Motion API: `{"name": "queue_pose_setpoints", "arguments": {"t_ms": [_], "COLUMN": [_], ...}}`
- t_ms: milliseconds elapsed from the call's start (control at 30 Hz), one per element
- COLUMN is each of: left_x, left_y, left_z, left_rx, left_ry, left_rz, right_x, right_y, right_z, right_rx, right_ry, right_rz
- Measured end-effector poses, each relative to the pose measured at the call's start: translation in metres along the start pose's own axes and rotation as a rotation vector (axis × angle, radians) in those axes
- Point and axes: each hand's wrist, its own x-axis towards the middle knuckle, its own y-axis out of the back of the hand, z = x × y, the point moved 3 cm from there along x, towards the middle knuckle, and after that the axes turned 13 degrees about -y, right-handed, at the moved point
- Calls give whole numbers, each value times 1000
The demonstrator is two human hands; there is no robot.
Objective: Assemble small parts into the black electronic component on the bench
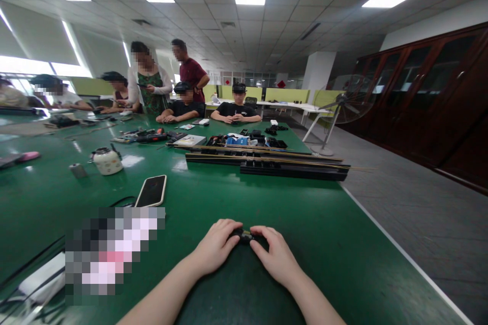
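My left hand (218, 245) and my right hand (275, 253) rest on the green tabletop (213, 193), close to its near edge. Between their fingertips is a small dark object (245, 236) with a yellowish part on top; it is too small to name its kind. The left thumb and fingers close on its left end. On the right end, the right thumb and forefinger are closed from the other side. The fingers cover both ends of the object.
Black rails (293, 169) with thin brass-coloured rods lie across the table ahead. To the left are a phone (151, 191), a white jar (107, 161), a small grey cylinder (78, 170) and a white power bank (43, 278) with cables. Several people sit or stand beyond; a fan (343, 104) stands right.
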Motion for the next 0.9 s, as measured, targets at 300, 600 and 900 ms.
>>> {"name": "queue_pose_setpoints", "arguments": {"t_ms": [300, 600, 900], "left_x": [1, 0, 1], "left_y": [0, -1, -1], "left_z": [-1, -3, -3], "left_rx": [-9, -11, -25], "left_ry": [9, 8, 7], "left_rz": [0, 6, 5], "right_x": [2, 1, 2], "right_y": [-2, -1, -1], "right_z": [3, 2, 3], "right_rx": [-5, 23, 22], "right_ry": [-7, -16, -15], "right_rz": [1, -1, 5]}}
